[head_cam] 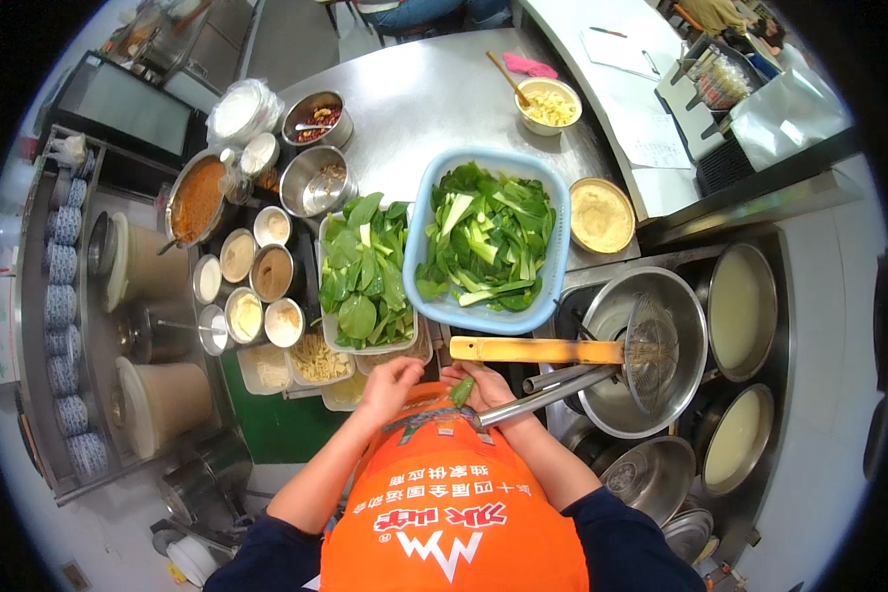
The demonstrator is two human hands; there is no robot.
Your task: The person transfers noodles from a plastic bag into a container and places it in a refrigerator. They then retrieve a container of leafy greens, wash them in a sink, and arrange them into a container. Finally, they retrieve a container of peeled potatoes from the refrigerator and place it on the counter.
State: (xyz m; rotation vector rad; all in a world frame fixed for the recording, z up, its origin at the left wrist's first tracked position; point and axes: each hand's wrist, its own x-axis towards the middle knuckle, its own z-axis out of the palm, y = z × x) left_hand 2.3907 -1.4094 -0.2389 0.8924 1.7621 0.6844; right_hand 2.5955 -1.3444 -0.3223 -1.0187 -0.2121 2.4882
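My left hand (391, 386) is in front of my orange apron (451, 473), its fingers curled; whether anything small is in them I cannot tell. A green leaf (461, 391) is in the fingers of my right hand (490, 391), below the bamboo handle (536, 350) of a wire strainer. Beyond my hands is a blue plastic basket (412, 274) heaped with cut leafy greens (488, 233). To its left, a pale plastic tub (374, 348) holds more green leaves (362, 277).
Several seasoning bowls (272, 272) and a pan of red-brown sauce (198, 196) are on the left. At right, the strainer's mesh (653, 355) rests in a steel basin (684, 296) near pots of pale liquid (740, 311). Metal handles (544, 396) project towards my right wrist.
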